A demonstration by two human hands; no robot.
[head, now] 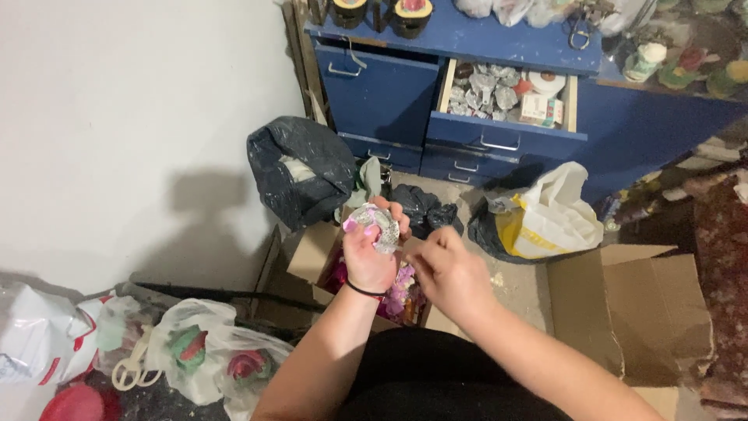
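Blue drawer cabinet (389, 93) against the far wall, one drawer (506, 97) pulled out, full of foil-wrapped lumps within reach. Large cardboard box (639, 312) on the floor at right, flaps open. Smaller open box (312, 257) directly below the hands, placed as if to catch scraps. Black bag (300, 168) slumped beside the wall. Left hand (366, 253) curled tight around a foil-wrapped ball (377, 224), raised over that box. Right hand (450, 273) with fingertips pressed together, pinching something too small to tell.
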